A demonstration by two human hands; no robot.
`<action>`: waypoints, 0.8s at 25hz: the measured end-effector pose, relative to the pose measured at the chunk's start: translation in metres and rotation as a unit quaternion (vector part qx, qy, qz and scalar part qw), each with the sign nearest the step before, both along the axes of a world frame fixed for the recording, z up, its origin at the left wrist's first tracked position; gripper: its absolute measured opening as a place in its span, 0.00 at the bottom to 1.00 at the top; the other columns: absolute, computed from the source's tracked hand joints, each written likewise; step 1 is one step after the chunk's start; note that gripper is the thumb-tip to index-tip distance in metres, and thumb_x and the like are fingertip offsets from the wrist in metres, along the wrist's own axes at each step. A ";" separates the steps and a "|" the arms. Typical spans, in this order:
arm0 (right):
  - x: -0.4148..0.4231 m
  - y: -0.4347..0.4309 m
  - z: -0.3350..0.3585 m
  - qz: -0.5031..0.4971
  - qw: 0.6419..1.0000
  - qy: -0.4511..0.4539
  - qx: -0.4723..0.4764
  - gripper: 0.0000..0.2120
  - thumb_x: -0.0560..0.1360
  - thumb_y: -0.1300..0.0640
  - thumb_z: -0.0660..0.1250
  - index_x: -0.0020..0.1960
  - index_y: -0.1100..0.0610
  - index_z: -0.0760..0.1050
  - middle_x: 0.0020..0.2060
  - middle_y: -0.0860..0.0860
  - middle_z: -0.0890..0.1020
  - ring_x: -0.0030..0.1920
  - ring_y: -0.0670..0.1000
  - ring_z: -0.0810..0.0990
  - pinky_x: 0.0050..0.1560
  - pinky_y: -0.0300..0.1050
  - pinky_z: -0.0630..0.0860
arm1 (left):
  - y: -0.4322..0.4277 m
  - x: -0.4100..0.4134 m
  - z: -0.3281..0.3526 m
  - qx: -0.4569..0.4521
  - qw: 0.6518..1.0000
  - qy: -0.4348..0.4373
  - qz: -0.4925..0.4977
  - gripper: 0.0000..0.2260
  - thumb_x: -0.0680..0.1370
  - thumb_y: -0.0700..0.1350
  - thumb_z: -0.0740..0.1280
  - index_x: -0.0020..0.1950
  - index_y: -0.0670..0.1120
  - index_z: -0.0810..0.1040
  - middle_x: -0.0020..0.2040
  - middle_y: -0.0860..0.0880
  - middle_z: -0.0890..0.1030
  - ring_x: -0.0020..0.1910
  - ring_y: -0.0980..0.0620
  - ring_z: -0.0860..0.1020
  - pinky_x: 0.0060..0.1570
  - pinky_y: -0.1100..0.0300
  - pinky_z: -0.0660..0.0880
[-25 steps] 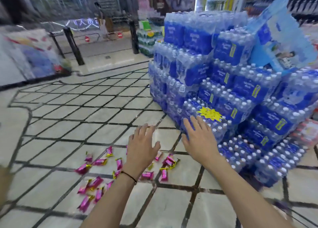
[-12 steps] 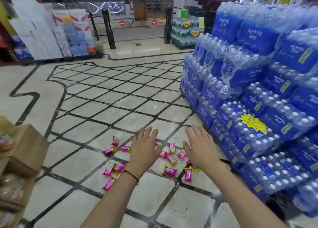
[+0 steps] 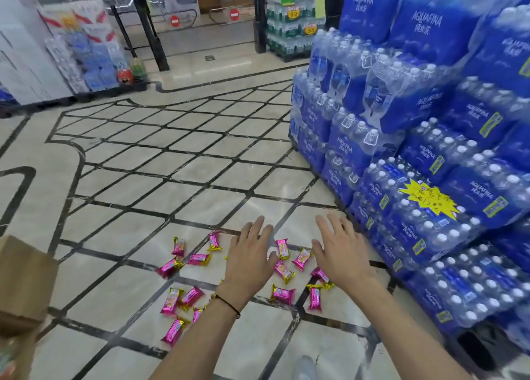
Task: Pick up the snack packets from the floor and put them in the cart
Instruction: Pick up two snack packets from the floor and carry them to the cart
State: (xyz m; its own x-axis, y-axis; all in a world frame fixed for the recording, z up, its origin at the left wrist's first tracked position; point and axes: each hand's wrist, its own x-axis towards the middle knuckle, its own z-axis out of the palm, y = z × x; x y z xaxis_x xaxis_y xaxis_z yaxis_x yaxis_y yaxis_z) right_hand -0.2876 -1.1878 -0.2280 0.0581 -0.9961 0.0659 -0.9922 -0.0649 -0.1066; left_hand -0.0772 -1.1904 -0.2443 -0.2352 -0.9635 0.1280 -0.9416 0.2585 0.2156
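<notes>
Several pink and gold snack packets lie scattered on the marble floor in front of me. My left hand hovers palm down above the middle of them, fingers spread, holding nothing; a black cord circles its wrist. My right hand is held out the same way to the right, above the packets nearest the water stack, empty too. Some packets are hidden under my forearms. At the left edge a brown cardboard box shows, apparently lying in the cart; the cart's frame is out of view.
A tall stack of blue bottled-water packs rises close on the right, with a yellow starburst price tag. Black barrier posts and a gate stand at the far end. White and blue packaged goods are piled at the far left.
My view has swung left and tilted down, so the packets now lie nearer and lower in view. Both hands stay open and have come down closer over them. The brown box has appeared at the left.
</notes>
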 end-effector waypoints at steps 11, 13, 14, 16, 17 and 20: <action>-0.088 -0.144 -0.126 -0.072 0.987 -0.035 0.139 0.25 0.78 0.50 0.62 0.72 0.53 0.62 0.67 0.54 0.69 0.60 0.61 0.71 0.47 0.58 0.78 | -0.157 -0.018 -0.118 0.100 0.993 -0.019 -0.055 0.28 0.75 0.48 0.70 0.73 0.49 0.66 0.77 0.45 0.66 0.70 0.42 0.69 0.58 0.45 0.76; -0.092 -0.159 -0.157 -0.096 0.981 -0.036 0.168 0.25 0.78 0.50 0.61 0.73 0.51 0.60 0.68 0.52 0.67 0.59 0.61 0.71 0.45 0.57 0.79 | -0.177 -0.023 -0.150 0.121 0.990 -0.036 -0.068 0.28 0.75 0.49 0.69 0.74 0.49 0.67 0.77 0.46 0.66 0.70 0.43 0.70 0.58 0.45 0.76; -0.092 -0.165 -0.172 -0.104 0.977 -0.036 0.181 0.25 0.78 0.51 0.62 0.73 0.51 0.60 0.68 0.52 0.67 0.58 0.61 0.72 0.45 0.57 0.79 | -0.187 -0.025 -0.167 0.129 0.988 -0.038 -0.078 0.27 0.74 0.48 0.69 0.73 0.48 0.68 0.76 0.46 0.67 0.69 0.43 0.70 0.56 0.45 0.76; -0.093 -0.174 -0.204 -0.123 0.969 -0.039 0.210 0.25 0.77 0.52 0.62 0.73 0.51 0.60 0.69 0.51 0.66 0.57 0.60 0.72 0.45 0.57 0.79 | -0.205 -0.027 -0.203 0.156 0.983 -0.035 -0.096 0.28 0.72 0.48 0.70 0.71 0.47 0.70 0.74 0.46 0.70 0.67 0.43 0.72 0.53 0.45 0.78; -0.094 -0.179 -0.221 -0.132 0.965 -0.036 0.222 0.26 0.77 0.51 0.62 0.74 0.50 0.59 0.69 0.51 0.65 0.57 0.60 0.71 0.45 0.57 0.79 | -0.213 -0.027 -0.221 0.173 0.979 -0.034 -0.103 0.29 0.71 0.48 0.71 0.71 0.47 0.70 0.73 0.46 0.71 0.67 0.43 0.73 0.53 0.44 0.78; -0.092 -0.188 -0.270 -0.153 0.956 -0.019 0.250 0.27 0.79 0.49 0.59 0.76 0.50 0.56 0.72 0.49 0.63 0.58 0.60 0.71 0.46 0.55 0.79 | -0.236 -0.028 -0.274 0.199 0.970 -0.038 -0.137 0.30 0.70 0.48 0.73 0.71 0.49 0.70 0.71 0.47 0.73 0.65 0.43 0.75 0.55 0.45 0.78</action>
